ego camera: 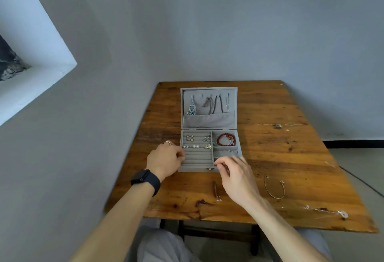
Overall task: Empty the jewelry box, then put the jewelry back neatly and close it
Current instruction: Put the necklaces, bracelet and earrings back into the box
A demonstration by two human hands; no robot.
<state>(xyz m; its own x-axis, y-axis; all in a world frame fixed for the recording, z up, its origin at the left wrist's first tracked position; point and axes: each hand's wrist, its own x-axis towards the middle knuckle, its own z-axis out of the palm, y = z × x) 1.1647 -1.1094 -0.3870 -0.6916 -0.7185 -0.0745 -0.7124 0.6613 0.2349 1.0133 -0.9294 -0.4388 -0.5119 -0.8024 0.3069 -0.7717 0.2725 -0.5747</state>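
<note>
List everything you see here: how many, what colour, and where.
Grey velvet jewelry box: one, grey, open, mid-table.
Hanging necklaces: several, silver and dark, inside lid.
Small earrings: several, silvery and pearly, left slotted section.
Red bead bracelet: one, red, right rear compartment.
Thin metal bangle: one, silvery, right of box.
Stud earrings: two, pale, before box.
Chain with white disc: one, silvery, table's right edge.
Wooden table: one, brown, under everything.
Black smartwatch: one, left wrist.
Left hand: box's front left corner.
Right hand: box's front right corner.

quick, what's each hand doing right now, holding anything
Left hand: fingers curled on the left wall of the jewelry box, holding it.
Right hand: fingertips pinched at the box's front edge; whether they hold anything cannot be told.
</note>
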